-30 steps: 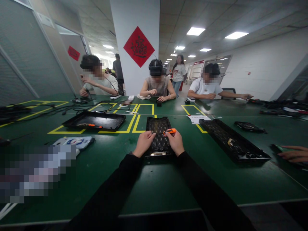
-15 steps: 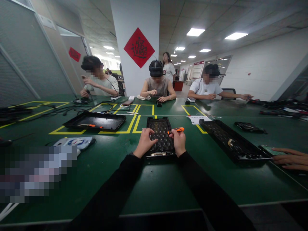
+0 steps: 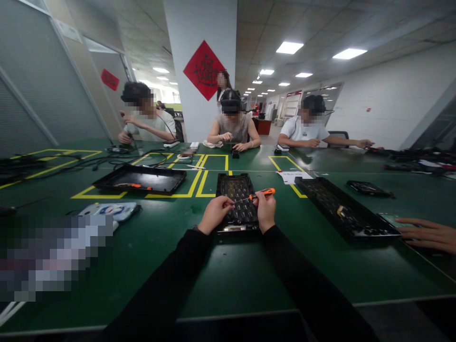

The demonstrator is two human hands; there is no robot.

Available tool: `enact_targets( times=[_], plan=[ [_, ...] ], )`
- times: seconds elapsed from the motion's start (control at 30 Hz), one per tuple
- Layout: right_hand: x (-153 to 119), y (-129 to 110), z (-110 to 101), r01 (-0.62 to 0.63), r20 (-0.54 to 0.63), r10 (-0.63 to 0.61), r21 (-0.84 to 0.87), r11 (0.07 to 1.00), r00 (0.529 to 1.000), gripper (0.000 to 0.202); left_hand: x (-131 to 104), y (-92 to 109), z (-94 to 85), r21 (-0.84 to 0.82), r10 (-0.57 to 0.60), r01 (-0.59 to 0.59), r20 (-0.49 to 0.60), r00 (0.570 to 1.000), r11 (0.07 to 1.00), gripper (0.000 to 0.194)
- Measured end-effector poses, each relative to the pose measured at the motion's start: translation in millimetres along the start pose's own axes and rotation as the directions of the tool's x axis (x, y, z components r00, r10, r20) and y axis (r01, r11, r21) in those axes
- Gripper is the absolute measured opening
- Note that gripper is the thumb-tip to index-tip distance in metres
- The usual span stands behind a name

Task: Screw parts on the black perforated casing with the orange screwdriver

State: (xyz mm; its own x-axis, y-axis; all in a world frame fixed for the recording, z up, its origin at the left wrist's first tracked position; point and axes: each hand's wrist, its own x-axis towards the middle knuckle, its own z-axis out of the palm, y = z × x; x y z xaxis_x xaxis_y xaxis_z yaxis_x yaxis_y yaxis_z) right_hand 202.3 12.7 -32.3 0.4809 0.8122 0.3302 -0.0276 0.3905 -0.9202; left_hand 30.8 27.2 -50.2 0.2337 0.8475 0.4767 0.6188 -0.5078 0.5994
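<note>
My right hand (image 3: 266,209) is closed around the orange and black handle of a screwdriver (image 3: 265,192). Its thin shaft points left, lying nearly level above a black tray (image 3: 235,181) with rows of small metallic parts. At the shaft's tip, the thumb and fingertips of my left hand (image 3: 215,213) are pinched together. Whatever sits between them is too small to make out. Both wrists rest near the tray's front corners, where a pale metallic strip (image 3: 235,229) lies along the near edge.
Another black tray (image 3: 171,187) with an orange-handled tool stands left, and a long black tray (image 3: 342,209) right. A co-worker's hand (image 3: 427,232) rests beside it. A blue-white pouch (image 3: 121,211) lies at left. Cables (image 3: 81,164) and several seated people are across the table.
My left fingertips have drawn together into a pinch at the screwdriver's tip. The screwdriver has shifted slightly right. A standing person behind has moved left, and the co-worker's hand at right has shifted.
</note>
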Motion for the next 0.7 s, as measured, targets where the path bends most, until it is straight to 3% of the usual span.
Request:
enact_targets(
  times=[0.37,0.7],
  plan=[
    [-2.0,-6.6,0.3,0.019,-0.061,-0.019,0.004,1.000,0.998,0.018,0.0,5.6,-4.0,0.037,0.020,-0.022,0.048,0.999,0.999,0.024],
    [-9.7,-12.0,2.9,0.139,0.051,-0.136,-0.060,0.988,0.989,0.019,0.9,3.2,-2.3,0.015,0.007,-0.008,0.074,0.997,1.000,0.036]
  ],
)
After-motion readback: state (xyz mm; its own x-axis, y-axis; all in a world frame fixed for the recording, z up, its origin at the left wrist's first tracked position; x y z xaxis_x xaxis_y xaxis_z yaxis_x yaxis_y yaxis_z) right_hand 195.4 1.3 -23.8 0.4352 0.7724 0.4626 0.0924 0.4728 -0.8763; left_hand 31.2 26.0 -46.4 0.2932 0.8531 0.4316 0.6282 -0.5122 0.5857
